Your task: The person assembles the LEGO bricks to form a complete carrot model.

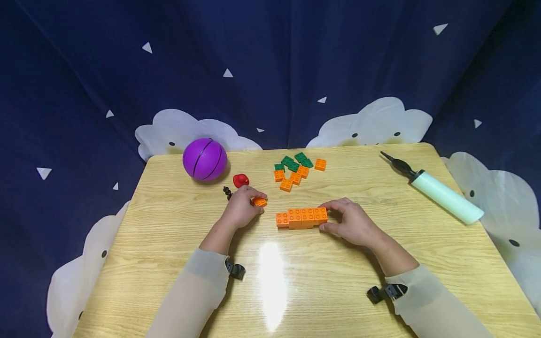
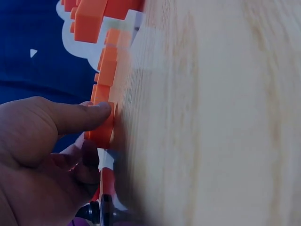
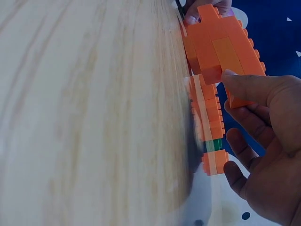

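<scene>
Evidently, the left hand pinches an orange brick, likely light and hard. Rightward, at the desk's middle, the joined orange bricks seem stiff but separable; the right hand grips their right end, probably a sound hold.

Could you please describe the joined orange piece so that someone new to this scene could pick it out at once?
On the wooden table, find the person's right hand, nearer the person than the green bricks. It holds one end of the joined orange piece. Unlike the smaller orange bricks beyond, this is one long bar built of several bricks, stepped at its left end.
</scene>
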### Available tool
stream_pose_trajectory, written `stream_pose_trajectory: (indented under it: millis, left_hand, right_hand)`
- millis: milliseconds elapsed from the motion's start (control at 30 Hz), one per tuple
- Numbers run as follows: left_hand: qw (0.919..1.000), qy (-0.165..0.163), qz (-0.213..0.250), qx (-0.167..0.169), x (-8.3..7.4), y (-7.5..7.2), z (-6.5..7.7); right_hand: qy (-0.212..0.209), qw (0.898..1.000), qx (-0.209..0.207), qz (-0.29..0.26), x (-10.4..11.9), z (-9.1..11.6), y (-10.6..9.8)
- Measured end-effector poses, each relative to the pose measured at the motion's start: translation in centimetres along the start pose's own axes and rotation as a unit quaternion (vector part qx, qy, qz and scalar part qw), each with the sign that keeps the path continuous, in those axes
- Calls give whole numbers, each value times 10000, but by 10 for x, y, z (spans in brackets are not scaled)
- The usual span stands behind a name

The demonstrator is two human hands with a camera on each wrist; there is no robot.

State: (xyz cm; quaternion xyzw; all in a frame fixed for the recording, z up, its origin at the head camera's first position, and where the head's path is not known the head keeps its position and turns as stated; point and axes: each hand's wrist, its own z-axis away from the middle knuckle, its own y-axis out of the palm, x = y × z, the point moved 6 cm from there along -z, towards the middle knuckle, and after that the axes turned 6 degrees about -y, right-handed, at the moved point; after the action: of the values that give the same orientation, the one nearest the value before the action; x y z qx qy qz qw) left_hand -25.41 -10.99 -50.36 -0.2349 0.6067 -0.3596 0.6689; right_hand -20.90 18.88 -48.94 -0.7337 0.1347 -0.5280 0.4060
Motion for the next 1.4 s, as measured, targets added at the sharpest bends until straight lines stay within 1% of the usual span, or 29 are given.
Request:
stream_pose_trajectory:
  millis: [167, 333, 533, 733, 967, 1200, 1400]
  left_hand:
    - [10000, 0, 81, -19, 0, 0, 2]
    - [9998, 56, 162, -45, -3, -1, 6]
    - [9994, 214, 247, -130, -13, -3, 12]
    - [9985, 422, 324, -134, -23, -5, 20]
    - [9954, 644, 689, -153, -29, -7, 28]
    - [9936, 663, 907, -106, -32, -6, 33]
    - [9905, 764, 1144, -53, -35, -6, 38]
  right_hand:
    - [16, 10000, 0, -8, -1, 0, 0]
    - [60, 10000, 10, -10, -2, 1, 1]
    - [58, 10000, 16, 42, -3, 1, 1]
    - [16, 10000, 31, 45, -3, 0, 2]
    - [26, 10000, 42, 58, -3, -1, 2]
    - [68, 10000, 51, 7, -3, -1, 2]
    - [58, 10000, 3, 17, -4, -1, 3]
